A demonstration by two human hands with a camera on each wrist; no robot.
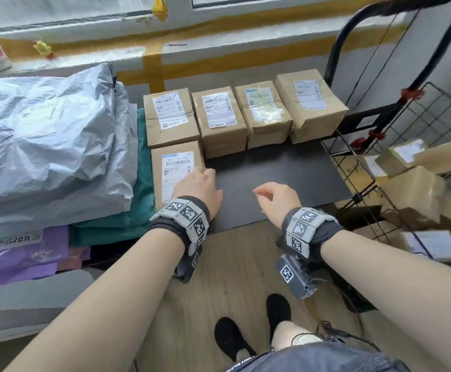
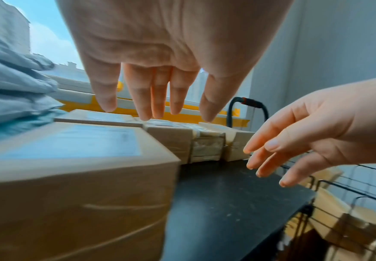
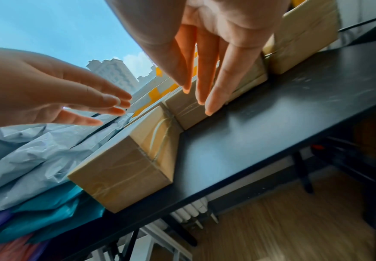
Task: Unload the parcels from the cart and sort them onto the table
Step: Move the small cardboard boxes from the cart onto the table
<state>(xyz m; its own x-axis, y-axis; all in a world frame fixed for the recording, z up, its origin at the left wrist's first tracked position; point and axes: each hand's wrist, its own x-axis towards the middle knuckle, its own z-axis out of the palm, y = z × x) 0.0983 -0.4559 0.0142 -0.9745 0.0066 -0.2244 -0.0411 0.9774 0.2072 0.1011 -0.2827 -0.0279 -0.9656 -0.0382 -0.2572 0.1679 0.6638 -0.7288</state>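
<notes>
Parcels on table: five taped cardboard boxes sit on the black table [image 1: 286,178]; four stand in a back row [image 1: 245,115] side by side, labels up, and a fifth box [image 1: 176,173] lies in front of the leftmost one, near the table's front edge.
Left hand: the left hand [image 1: 198,187] is over the fifth box's right front corner, fingers straight and spread in the left wrist view, gripping nothing; whether it touches the box cannot be told.
Right hand: the right hand [image 1: 276,201] hangs over bare tabletop, well apart from the boxes, fingers loosely extended and empty.
Soft parcels: a crumpled grey mailer bag [image 1: 55,146] tops a pile on the table's left side, over a teal bag [image 1: 127,218] and a purple bag [image 1: 23,253]; the teal bag lies against the fifth box.
Cart: a black wire cart [image 1: 396,146] stands at the table's right end, holding more cardboard parcels [image 1: 409,189] with white labels.
Room: a window sill with yellow tape [image 1: 152,63] runs behind the table; wood-look floor [image 1: 235,264] lies below.
</notes>
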